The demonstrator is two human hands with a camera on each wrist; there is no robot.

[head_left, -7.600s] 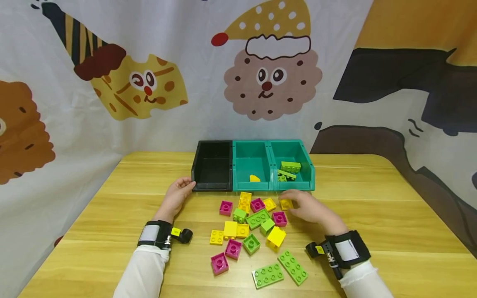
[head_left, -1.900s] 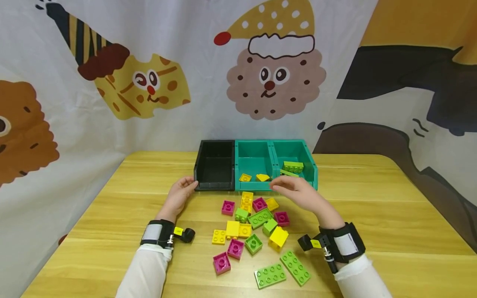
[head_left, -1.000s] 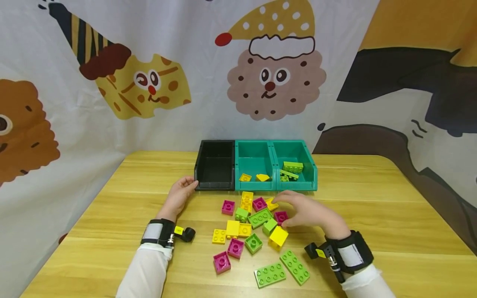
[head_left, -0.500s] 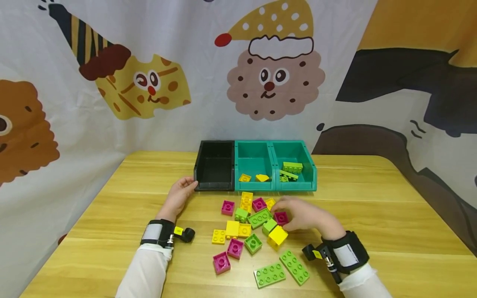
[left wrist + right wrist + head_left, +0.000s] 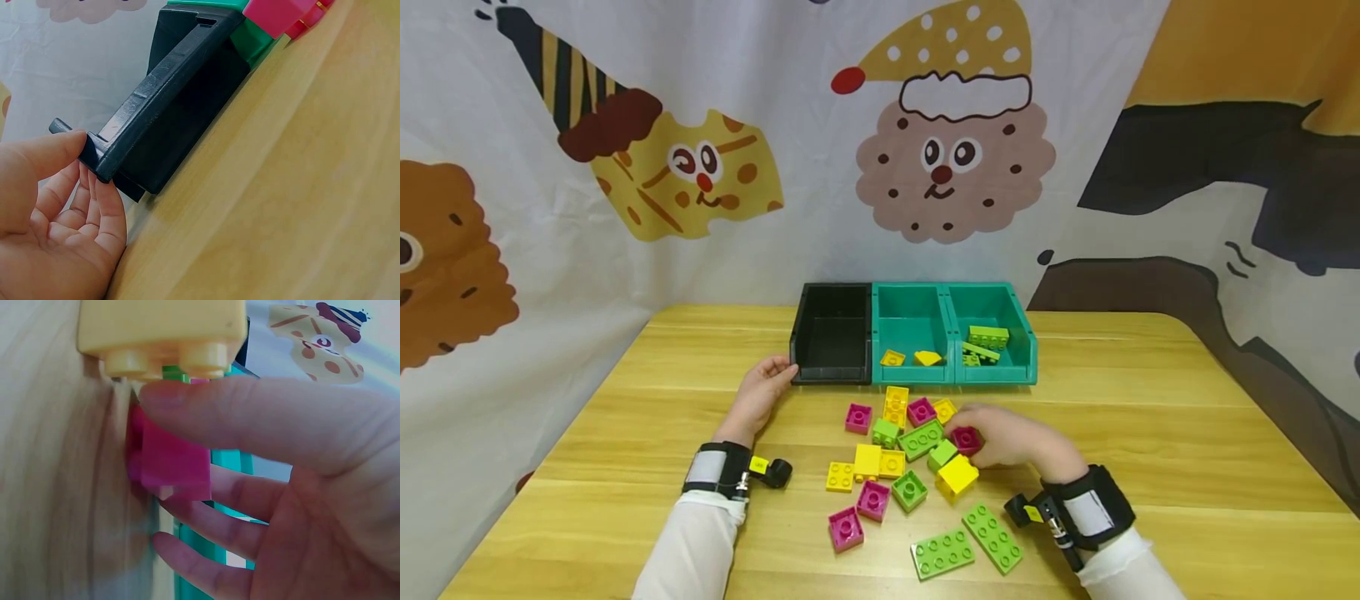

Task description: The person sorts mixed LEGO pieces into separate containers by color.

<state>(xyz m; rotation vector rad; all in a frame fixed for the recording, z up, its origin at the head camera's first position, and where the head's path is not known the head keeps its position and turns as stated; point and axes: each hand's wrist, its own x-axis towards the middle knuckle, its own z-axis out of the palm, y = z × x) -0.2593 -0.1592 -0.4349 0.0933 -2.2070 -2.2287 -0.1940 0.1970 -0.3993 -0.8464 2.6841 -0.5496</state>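
My right hand (image 5: pixel 1000 435) pinches a magenta brick (image 5: pixel 966 438) at the right side of the loose pile, thumb and fingers closed round the magenta brick (image 5: pixel 170 464). A yellow brick (image 5: pixel 161 336) lies just beside it. My left hand (image 5: pixel 758 392) rests at the front left corner of the black bin (image 5: pixel 832 333), thumb and fingertips touching the black bin's (image 5: pixel 164 112) rim. Two teal bins stand to its right: the middle teal bin (image 5: pixel 913 332) holds yellow pieces, the right teal bin (image 5: pixel 997 332) holds green bricks.
Several magenta, yellow and green bricks lie scattered on the wooden table (image 5: pixel 1150 433) in front of the bins. Two flat green plates (image 5: pixel 967 550) lie nearest me. A printed cloth backdrop (image 5: pixel 700 150) hangs behind the table.
My right hand came back from the bins down to the pile and closed on the magenta brick. The left hand stayed at the black bin.
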